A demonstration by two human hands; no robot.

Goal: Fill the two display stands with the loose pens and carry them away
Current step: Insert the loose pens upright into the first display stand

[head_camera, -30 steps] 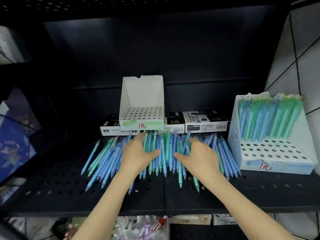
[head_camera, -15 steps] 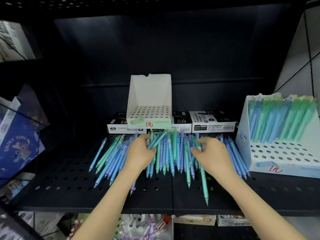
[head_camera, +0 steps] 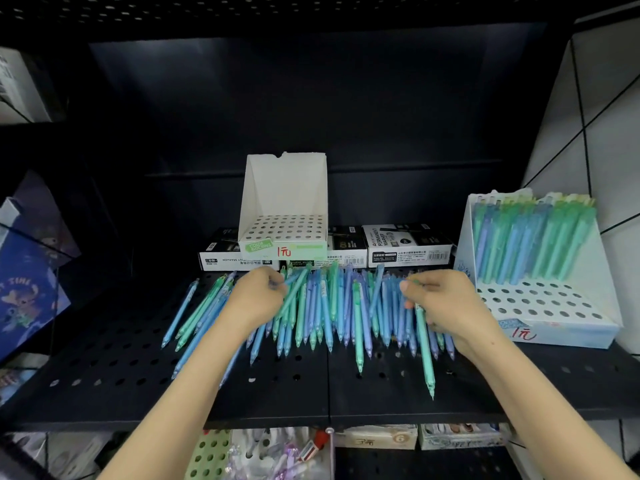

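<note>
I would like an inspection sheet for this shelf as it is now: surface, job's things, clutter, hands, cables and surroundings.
Surface: black perforated shelf, pens spread across it.
Job's things: loose pens heaped in the middle; white stand at the back empty; right stand part-filled.
Clutter: marker boxes behind the pens.
Hands: left hand grips loose pens; right hand holds a green pen.
Cables: nothing seen.
Surroundings: blue packages at left; tiled wall at right.
</note>
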